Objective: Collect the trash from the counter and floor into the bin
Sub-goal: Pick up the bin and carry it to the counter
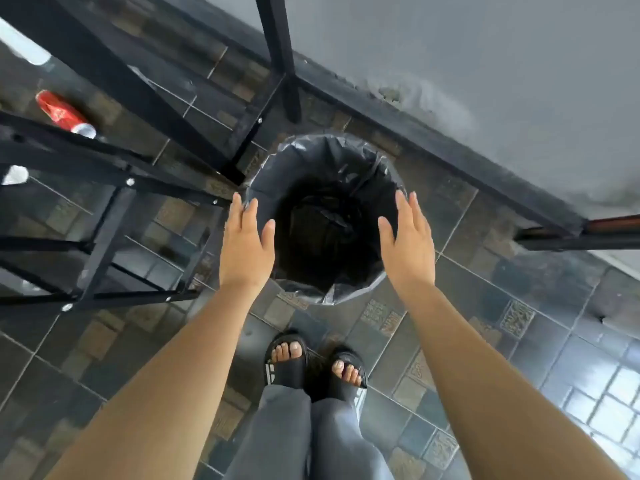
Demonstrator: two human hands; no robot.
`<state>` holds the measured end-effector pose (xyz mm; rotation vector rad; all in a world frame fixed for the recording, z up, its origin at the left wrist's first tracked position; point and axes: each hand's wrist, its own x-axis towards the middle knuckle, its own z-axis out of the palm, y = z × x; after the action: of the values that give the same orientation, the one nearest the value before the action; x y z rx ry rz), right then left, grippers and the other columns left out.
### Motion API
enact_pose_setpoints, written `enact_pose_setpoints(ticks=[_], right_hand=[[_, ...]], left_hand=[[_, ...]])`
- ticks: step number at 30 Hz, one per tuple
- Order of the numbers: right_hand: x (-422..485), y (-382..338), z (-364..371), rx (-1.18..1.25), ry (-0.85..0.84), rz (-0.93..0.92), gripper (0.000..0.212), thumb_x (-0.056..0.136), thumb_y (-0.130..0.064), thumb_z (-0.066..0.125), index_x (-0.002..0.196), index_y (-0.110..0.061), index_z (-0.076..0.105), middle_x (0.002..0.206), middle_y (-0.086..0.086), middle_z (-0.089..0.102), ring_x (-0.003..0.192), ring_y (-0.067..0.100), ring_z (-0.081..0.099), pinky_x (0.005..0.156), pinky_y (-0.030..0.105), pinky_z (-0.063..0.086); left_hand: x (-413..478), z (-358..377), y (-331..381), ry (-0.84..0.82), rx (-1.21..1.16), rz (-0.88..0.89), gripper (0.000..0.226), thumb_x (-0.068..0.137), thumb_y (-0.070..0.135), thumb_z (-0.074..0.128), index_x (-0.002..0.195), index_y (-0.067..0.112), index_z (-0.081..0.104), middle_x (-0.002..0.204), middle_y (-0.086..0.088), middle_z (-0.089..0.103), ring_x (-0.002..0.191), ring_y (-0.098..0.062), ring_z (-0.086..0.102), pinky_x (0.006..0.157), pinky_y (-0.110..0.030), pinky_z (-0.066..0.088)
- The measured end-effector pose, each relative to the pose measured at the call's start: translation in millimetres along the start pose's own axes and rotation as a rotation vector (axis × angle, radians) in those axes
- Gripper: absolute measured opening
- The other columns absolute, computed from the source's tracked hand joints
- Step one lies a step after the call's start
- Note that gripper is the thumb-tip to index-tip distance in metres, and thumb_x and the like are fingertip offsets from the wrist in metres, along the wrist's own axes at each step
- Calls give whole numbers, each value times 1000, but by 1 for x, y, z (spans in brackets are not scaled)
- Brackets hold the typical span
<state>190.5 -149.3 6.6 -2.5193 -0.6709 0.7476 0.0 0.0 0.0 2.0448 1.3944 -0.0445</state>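
Note:
A round bin (322, 157) lined with a black plastic bag stands on the tiled floor in front of me, its inside dark. My left hand (244, 247) hovers at the bin's left rim, fingers spread, holding nothing. My right hand (408, 242) is at the right rim, also open and empty. A red soda can (64, 114) lies on its side on the floor at the far left, behind black metal bars. A white crumpled piece (15, 175) lies at the left edge, and a white object (29, 50) at the top left.
A black metal frame (114, 188) with legs and crossbars fills the left side, close to the bin. A grey wall (485, 64) with a dark base runs diagonally behind the bin. My feet in black sandals (311, 368) stand just below the bin.

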Motion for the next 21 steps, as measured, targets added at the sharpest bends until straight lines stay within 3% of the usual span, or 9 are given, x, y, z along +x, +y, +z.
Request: enact_pose_setpoints(ticks=[4, 7, 10, 14, 18, 21], right_hand=[[29, 2, 18, 41, 31, -1, 51, 101, -47, 39, 150, -42, 26, 163, -10, 9, 148, 19, 21, 112, 47, 36], [41, 7, 26, 123, 39, 22, 48, 101, -48, 40, 148, -46, 30, 163, -14, 7, 146, 13, 23, 110, 41, 39], [43, 17, 30, 227, 11, 32, 45, 101, -47, 41, 145, -51, 32, 162, -15, 13, 142, 8, 28, 108, 33, 34], [37, 27, 39, 308, 14, 88, 44, 101, -43, 43, 143, -54, 34, 157, -6, 31, 141, 13, 33, 113, 38, 31], [37, 22, 47, 388, 99, 123, 41, 101, -37, 46, 140, -50, 42, 151, -8, 41, 133, 5, 41, 109, 27, 32], [30, 20, 43, 426, 103, 160, 41, 101, -36, 47, 140, -48, 44, 150, -10, 42, 136, 8, 39, 109, 26, 30]], left_hand=[[19, 22, -15, 122, -62, -21, 54, 103, 40, 37, 153, 21, 29, 164, -2, 6, 147, -20, 17, 101, -31, 34], [27, 32, -26, 153, -149, -26, 49, 102, 41, 40, 150, 33, 33, 163, 2, 11, 145, -14, 19, 91, -27, 32], [33, 34, -37, 134, -299, -20, 46, 100, 41, 45, 146, 42, 36, 156, 15, 25, 141, -3, 25, 98, -22, 30], [36, 41, -42, 129, -421, -15, 45, 100, 39, 49, 144, 42, 40, 139, 38, 36, 129, 20, 27, 101, -5, 20], [35, 49, -34, 191, -532, -97, 41, 99, 38, 51, 138, 45, 48, 131, 43, 43, 126, 22, 32, 101, -6, 23], [30, 44, -30, 198, -564, -100, 41, 98, 31, 53, 138, 41, 50, 135, 34, 47, 128, 17, 34, 104, -10, 25]])
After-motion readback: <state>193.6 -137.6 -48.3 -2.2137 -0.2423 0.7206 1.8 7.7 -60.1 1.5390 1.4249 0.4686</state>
